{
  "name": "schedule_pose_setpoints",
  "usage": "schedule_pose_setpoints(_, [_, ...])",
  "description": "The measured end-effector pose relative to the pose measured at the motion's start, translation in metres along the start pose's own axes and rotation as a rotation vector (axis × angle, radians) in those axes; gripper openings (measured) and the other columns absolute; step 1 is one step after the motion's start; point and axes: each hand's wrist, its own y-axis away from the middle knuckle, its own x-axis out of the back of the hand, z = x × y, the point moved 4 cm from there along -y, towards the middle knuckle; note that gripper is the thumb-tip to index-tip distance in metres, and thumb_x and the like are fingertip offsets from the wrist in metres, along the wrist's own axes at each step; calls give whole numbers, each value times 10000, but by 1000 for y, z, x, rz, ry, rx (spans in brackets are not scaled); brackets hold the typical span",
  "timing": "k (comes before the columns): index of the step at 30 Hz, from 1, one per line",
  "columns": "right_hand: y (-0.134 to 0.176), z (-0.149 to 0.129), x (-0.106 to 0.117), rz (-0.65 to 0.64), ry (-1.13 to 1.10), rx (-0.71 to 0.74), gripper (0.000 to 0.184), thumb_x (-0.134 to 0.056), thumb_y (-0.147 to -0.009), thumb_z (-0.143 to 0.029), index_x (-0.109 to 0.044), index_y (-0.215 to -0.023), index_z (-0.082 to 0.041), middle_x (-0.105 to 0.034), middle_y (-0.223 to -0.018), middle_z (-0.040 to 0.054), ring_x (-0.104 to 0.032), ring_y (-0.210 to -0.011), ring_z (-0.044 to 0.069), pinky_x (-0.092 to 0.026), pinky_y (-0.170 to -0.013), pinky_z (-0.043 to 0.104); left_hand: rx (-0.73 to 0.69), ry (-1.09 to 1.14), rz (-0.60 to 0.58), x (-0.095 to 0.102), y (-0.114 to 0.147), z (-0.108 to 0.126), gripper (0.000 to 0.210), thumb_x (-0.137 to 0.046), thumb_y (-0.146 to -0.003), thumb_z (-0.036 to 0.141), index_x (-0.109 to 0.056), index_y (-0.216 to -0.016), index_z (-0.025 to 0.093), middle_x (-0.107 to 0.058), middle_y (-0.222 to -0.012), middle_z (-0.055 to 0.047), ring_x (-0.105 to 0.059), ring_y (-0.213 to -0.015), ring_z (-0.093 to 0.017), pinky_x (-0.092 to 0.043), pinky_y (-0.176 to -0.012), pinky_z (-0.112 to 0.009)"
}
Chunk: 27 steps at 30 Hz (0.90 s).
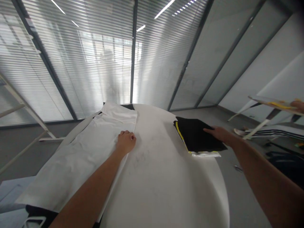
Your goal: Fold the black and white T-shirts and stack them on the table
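A long white garment (78, 158) lies spread along the left side of the white table, with black fabric showing past its far and near ends. My left hand (126, 141) rests at its right edge, fingers curled closed; whether cloth is inside them is hidden. At the table's right edge is a folded black cloth (199, 134), with yellow and white layers showing beneath it. My right hand (217, 133) grips its right side, a finger lying on top and the others out of sight underneath.
The bare surface of the round-ended table (156, 177) lies between the two cloths. A white metal frame (30, 110) stands at left. On the right, another person's hand (298, 106) is at a second table (273, 103). Glass panels with blinds (106, 63) rise behind.
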Motion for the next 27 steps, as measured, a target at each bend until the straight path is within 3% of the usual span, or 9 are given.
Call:
schedule_pose_setpoints(4, [14,4,-28,-2,-87,-74,434,-420,-963,-345,-700,-1113,-50,-681,-1001,294,-682,-927,283,-465,-774,370,0,0,-11,-2,-1,1,262,-450,-875,288,-702,-830,232,-660,-950,-86,-538,-995,-277,-433,-848,-401])
schedule_pose_setpoints(7, [14,5,-31,106,-24,-108,605,-396,-964,-411,-423,-1413,-6,-532,-1258,351,-548,-1187,355,-425,-875,430,12,-24,-19,-3,-2,1,275,-440,-884,294,-702,-835,226,-658,-954,-78,-531,-994,-274,-428,-846,-395])
schedule_pose_setpoints(9, [12,5,-32,157,49,-102,642,-391,-957,-468,-305,-1497,-132,-435,-1389,297,-447,-1284,383,-392,-941,504,17,-37,-22,-4,-2,1,282,-435,-889,297,-701,-838,220,-657,-956,-75,-528,-992,-270,-425,-843,-389])
schedule_pose_setpoints(11, [9,1,-33,169,109,-69,598,-359,-954,-517,-319,-1490,-253,-397,-1448,213,-411,-1309,382,-368,-974,570,12,-39,-21,-4,-2,1,281,-434,-892,298,-699,-843,218,-655,-962,-73,-524,-992,-267,-422,-840,-383])
schedule_pose_setpoints(13, [7,-7,-35,177,142,-19,577,-323,-955,-540,-355,-1467,-278,-402,-1455,169,-408,-1313,362,-358,-996,591,6,-34,-22,-4,-1,1,275,-437,-893,296,-696,-847,218,-652,-966,-73,-522,-994,-266,-418,-840,-381])
schedule_pose_setpoints(19, [22,-62,-52,180,172,227,558,-332,-954,-483,-417,-1431,-206,-423,-1467,143,-333,-1374,331,-300,-1070,573,20,-20,-38,-2,-1,3,276,-435,-899,299,-694,-858,214,-648,-980,-79,-513,-1015,-266,-400,-860,-377])
schedule_pose_setpoints(27, [86,-164,-101,-37,82,574,540,-284,-989,-467,-412,-1447,-213,-453,-1465,111,-358,-1376,281,-286,-1110,488,28,-25,-49,0,0,4,292,-425,-908,311,-698,-873,214,-648,-991,-80,-515,-1022,-263,-395,-864,-369])
